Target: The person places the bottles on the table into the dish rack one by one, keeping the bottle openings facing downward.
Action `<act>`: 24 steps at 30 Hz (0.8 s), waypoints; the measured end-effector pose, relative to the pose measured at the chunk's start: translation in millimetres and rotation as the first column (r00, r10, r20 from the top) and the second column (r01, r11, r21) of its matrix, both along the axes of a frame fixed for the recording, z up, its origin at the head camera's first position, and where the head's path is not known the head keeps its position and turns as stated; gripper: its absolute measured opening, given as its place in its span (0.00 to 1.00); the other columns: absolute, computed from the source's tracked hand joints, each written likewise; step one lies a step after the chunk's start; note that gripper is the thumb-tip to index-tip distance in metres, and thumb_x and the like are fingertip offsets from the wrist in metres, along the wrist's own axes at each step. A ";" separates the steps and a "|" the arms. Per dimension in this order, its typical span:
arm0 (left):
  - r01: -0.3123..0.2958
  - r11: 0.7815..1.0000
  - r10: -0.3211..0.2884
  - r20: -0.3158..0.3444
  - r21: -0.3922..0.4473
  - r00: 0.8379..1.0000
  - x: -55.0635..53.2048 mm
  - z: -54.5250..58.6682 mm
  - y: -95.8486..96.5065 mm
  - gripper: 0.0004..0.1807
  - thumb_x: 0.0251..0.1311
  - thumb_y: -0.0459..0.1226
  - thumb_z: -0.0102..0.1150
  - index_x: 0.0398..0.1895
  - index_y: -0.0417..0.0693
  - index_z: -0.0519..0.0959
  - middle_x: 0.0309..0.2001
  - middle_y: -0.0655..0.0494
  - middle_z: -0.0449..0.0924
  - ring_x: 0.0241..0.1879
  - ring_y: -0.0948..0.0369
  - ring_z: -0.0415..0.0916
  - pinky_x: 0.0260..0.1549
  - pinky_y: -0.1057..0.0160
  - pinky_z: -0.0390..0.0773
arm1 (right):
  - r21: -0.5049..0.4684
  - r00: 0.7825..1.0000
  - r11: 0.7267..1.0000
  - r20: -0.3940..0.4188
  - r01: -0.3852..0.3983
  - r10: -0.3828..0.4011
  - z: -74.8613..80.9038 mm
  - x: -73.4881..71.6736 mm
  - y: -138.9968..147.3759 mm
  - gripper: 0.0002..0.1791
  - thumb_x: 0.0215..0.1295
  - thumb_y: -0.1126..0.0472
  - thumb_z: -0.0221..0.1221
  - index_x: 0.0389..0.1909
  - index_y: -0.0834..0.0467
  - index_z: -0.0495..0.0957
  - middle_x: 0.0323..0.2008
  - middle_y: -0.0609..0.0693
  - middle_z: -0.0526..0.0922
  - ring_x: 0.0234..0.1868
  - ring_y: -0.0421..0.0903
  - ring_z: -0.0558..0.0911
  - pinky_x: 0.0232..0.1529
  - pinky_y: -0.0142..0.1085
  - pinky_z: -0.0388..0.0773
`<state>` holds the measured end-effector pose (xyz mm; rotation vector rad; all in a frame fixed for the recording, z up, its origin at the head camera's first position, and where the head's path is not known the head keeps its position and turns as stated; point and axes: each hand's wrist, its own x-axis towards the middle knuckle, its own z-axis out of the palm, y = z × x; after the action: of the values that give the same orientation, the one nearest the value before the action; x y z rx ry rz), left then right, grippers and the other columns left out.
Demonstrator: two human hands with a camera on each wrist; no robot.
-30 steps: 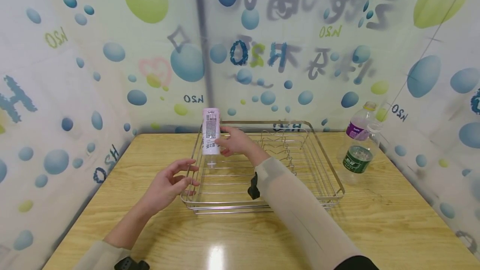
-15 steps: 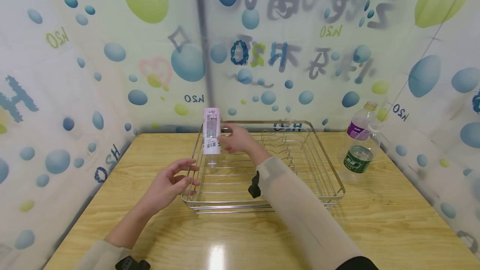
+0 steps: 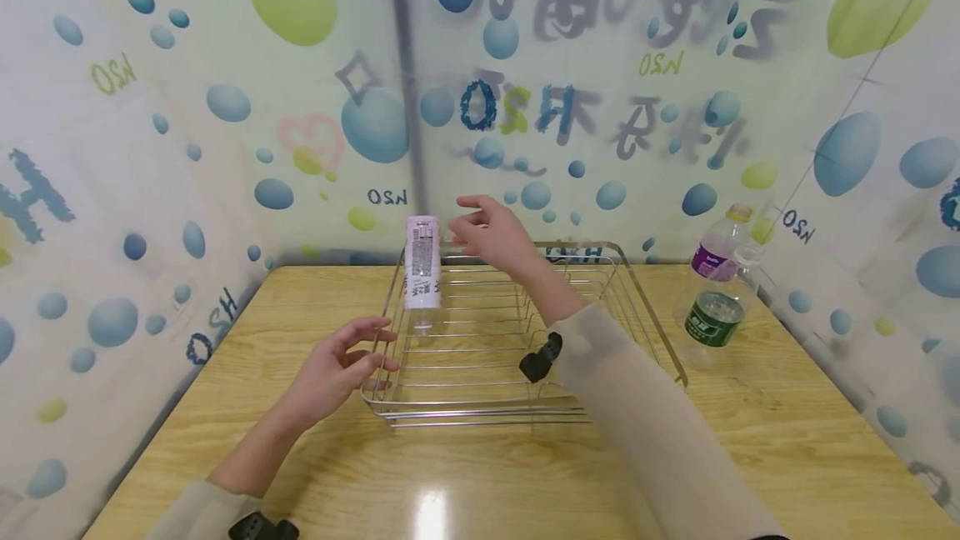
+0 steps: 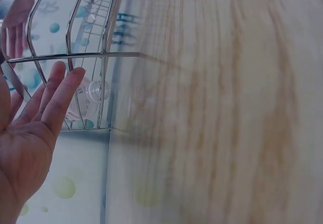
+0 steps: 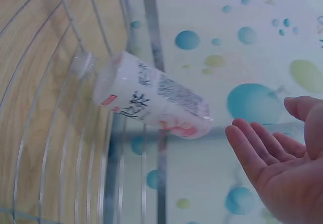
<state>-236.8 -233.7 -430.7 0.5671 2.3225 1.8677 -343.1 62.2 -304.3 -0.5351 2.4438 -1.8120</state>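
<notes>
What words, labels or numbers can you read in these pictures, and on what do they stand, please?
"H2O", seen mirrored as "O2H": printed repeatedly on the bubble-patterned wall sheet.
Large characters high on that sheet: blurred, unreadable.
Label on the inverted bottle in the wire rack: print too small.
Purple-label bottle and green-label bottle: unreadable.

I see the pink-labelled bottle (image 3: 422,273) standing inverted, cap down, in the wire rack's (image 3: 645,319) left rear corner.

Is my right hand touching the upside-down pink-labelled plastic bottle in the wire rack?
Apart. In the right wrist view, the right hand is open with backdrop visible between its fingertips and the pink-labelled bottle.
</notes>
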 end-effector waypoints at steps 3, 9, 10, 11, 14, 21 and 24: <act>0.001 1.000 -0.001 0.000 -0.002 1.000 0.1 0.2 -0.1 0.29 0.79 0.26 0.55 0.80 0.37 0.65 0.71 0.23 0.69 0.49 0.61 0.91 0.43 0.56 0.94 | -0.022 0.999 0.999 -0.020 -0.034 0.033 13.0 14.9 14.0 0.31 0.83 0.50 0.62 0.81 0.51 0.70 0.63 0.57 0.84 0.61 0.54 0.88 0.64 0.49 0.88; 0.002 1.000 -0.002 -0.001 -0.007 1.000 0.8 0.5 -0.4 0.29 0.80 0.27 0.54 0.81 0.35 0.64 0.70 0.24 0.70 0.49 0.61 0.90 0.43 0.56 0.94 | 0.028 0.993 0.999 -0.107 -0.039 0.042 24.3 42.4 48.2 0.29 0.82 0.48 0.63 0.78 0.50 0.72 0.64 0.53 0.84 0.61 0.51 0.87 0.66 0.49 0.87; 0.002 1.000 -0.002 -0.002 -0.008 1.000 1.0 0.6 -0.4 0.29 0.80 0.27 0.54 0.81 0.35 0.63 0.70 0.24 0.70 0.49 0.61 0.90 0.43 0.56 0.94 | 0.035 0.992 0.999 -0.118 -0.033 0.037 24.6 47.0 55.0 0.28 0.82 0.49 0.63 0.77 0.50 0.73 0.64 0.52 0.84 0.61 0.51 0.87 0.66 0.50 0.87; 0.001 1.000 -0.001 -0.002 -0.008 1.000 1.2 0.7 -0.5 0.29 0.80 0.27 0.54 0.81 0.35 0.63 0.70 0.24 0.70 0.49 0.61 0.90 0.43 0.55 0.94 | 0.041 0.991 0.999 -0.129 -0.027 0.032 24.8 51.6 62.1 0.28 0.82 0.49 0.63 0.76 0.50 0.74 0.64 0.53 0.84 0.60 0.51 0.87 0.66 0.53 0.86; 0.001 1.000 -0.001 -0.004 -0.008 1.000 1.5 0.8 -0.8 0.29 0.81 0.28 0.55 0.81 0.34 0.63 0.70 0.24 0.70 0.49 0.61 0.90 0.43 0.55 0.94 | 0.066 0.989 0.998 -0.149 0.001 0.009 23.5 65.6 84.0 0.26 0.82 0.51 0.64 0.75 0.51 0.75 0.63 0.53 0.85 0.60 0.50 0.87 0.65 0.49 0.87; 0.008 1.000 -0.008 -0.012 0.007 1.000 -0.4 -2.4 -0.8 0.29 0.81 0.28 0.55 0.80 0.34 0.63 0.69 0.24 0.71 0.49 0.61 0.91 0.43 0.55 0.94 | 0.119 0.983 0.991 -0.178 0.063 -0.041 14.8 96.7 136.1 0.24 0.83 0.56 0.63 0.74 0.56 0.75 0.64 0.58 0.85 0.57 0.40 0.88 0.57 0.29 0.86; 0.005 1.000 -0.005 -0.016 0.006 1.000 -0.9 -3.0 -0.4 0.28 0.81 0.28 0.55 0.80 0.34 0.64 0.69 0.25 0.71 0.48 0.62 0.91 0.43 0.55 0.94 | 0.132 0.982 0.988 -0.179 0.084 -0.060 10.9 109.6 158.1 0.24 0.83 0.55 0.63 0.73 0.56 0.75 0.64 0.57 0.85 0.57 0.37 0.88 0.58 0.27 0.86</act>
<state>-237.7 -234.1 -433.8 0.5907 2.3240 1.8749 -233.5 220.3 -293.4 -0.6268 2.7137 -1.6674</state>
